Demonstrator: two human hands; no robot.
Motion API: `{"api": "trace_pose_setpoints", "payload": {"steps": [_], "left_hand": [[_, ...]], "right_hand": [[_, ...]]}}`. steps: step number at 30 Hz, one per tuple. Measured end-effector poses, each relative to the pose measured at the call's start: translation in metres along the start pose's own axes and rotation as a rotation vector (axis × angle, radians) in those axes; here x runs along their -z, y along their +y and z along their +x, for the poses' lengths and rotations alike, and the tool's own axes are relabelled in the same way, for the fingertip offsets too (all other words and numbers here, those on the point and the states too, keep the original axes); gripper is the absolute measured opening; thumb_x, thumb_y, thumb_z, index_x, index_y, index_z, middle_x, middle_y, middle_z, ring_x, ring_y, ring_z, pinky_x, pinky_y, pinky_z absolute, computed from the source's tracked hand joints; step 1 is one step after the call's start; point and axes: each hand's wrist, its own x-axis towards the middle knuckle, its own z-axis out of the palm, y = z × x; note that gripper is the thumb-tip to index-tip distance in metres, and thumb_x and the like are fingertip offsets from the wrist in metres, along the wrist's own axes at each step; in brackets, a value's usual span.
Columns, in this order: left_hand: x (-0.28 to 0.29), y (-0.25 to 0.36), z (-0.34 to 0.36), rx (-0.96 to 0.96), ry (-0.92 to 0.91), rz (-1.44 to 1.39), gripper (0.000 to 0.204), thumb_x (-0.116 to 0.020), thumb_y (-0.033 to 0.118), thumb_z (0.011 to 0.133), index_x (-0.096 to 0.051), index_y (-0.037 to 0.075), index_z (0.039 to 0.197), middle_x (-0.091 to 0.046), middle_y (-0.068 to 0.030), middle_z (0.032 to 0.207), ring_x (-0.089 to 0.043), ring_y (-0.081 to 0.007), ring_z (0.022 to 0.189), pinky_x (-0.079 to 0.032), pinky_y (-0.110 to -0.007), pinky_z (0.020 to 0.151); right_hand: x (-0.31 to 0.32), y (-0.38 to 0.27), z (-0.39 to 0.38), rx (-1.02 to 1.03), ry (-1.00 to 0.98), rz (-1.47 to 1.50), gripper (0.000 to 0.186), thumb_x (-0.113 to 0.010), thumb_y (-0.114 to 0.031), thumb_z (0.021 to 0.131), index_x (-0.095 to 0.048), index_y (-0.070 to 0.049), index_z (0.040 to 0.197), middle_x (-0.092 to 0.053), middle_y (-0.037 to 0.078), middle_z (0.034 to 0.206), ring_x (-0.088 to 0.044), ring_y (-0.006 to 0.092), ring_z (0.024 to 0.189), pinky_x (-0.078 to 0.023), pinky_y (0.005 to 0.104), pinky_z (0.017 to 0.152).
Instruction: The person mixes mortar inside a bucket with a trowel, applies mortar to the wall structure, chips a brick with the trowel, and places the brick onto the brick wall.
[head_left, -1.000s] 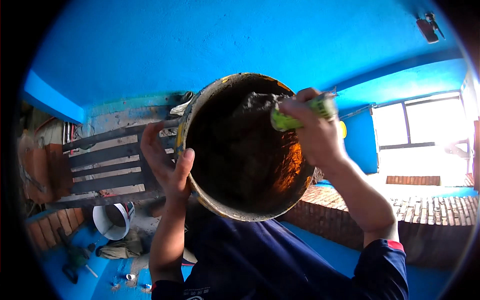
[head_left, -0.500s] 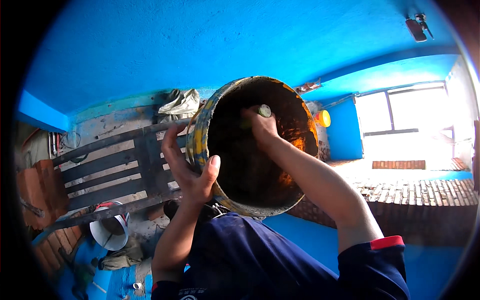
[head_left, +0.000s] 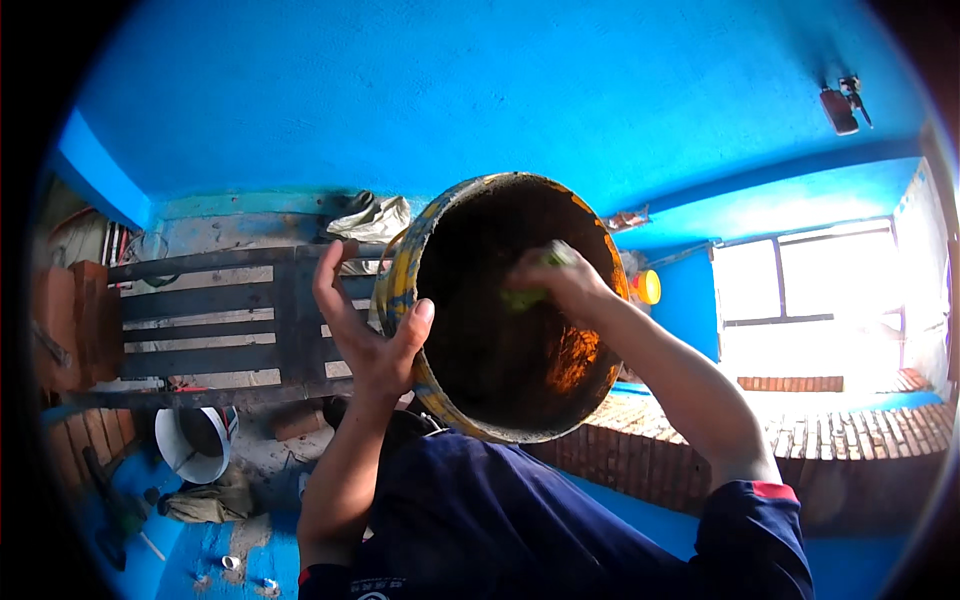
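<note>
A large round bucket (head_left: 402, 290), yellow and dark and crusted with residue, tilts its open mouth toward me above my lap. My left hand (head_left: 375, 345) is at its left side, fingers spread and stretched upward, with the thumb against the wall near the rim. Inside the mouth, my right hand (head_left: 570, 285) is closed around a tool with a pale green handle (head_left: 530, 297). Motion blur smears this hand, and the tool's working end is lost in the dark interior.
On the left lies a dark slatted pallet (head_left: 200, 297), with bricks (head_left: 75, 330) at its end. Nearby are a white bucket (head_left: 180, 455) and a crumpled cloth (head_left: 370, 217). A yellow container (head_left: 648, 287) is beyond the bucket, and a brick ledge (head_left: 800, 435) runs along the right.
My right hand and the tool have shifted slightly right and down inside the bucket. The bucket sits a little lower in view; my left hand stays at its side.
</note>
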Motion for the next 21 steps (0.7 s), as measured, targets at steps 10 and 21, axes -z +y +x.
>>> {"api": "trace_pose_setpoints", "payload": {"steps": [10, 21], "left_hand": [[0.003, -0.005, -0.001, 0.035, -0.115, -0.022, 0.079, -0.07, 0.033, 0.076, -0.033, -0.005, 0.135, -0.04, -0.0184, 0.129, -0.038, -0.0284, 0.123, -0.026, -0.041, 0.107], [0.004, -0.003, 0.005, 0.193, -0.309, -0.12, 0.07, -0.063, 0.024, 0.076, -0.034, -0.006, 0.132, -0.039, -0.0176, 0.127, -0.039, -0.0256, 0.119, -0.032, -0.037, 0.102]], "right_hand": [[0.049, -0.092, -0.124, 0.311, 0.321, 0.027, 0.014, -0.077, -0.014, 0.077, -0.068, -0.005, 0.081, -0.067, 0.003, 0.079, -0.064, 0.0113, 0.073, -0.05, 0.026, 0.07], [-0.037, -0.004, -0.013, 0.06, 0.289, -0.221, 0.037, -0.082, -0.023, 0.074, -0.068, -0.007, 0.103, -0.067, 0.003, 0.091, -0.06, 0.011, 0.085, -0.05, 0.0277, 0.079]]}}
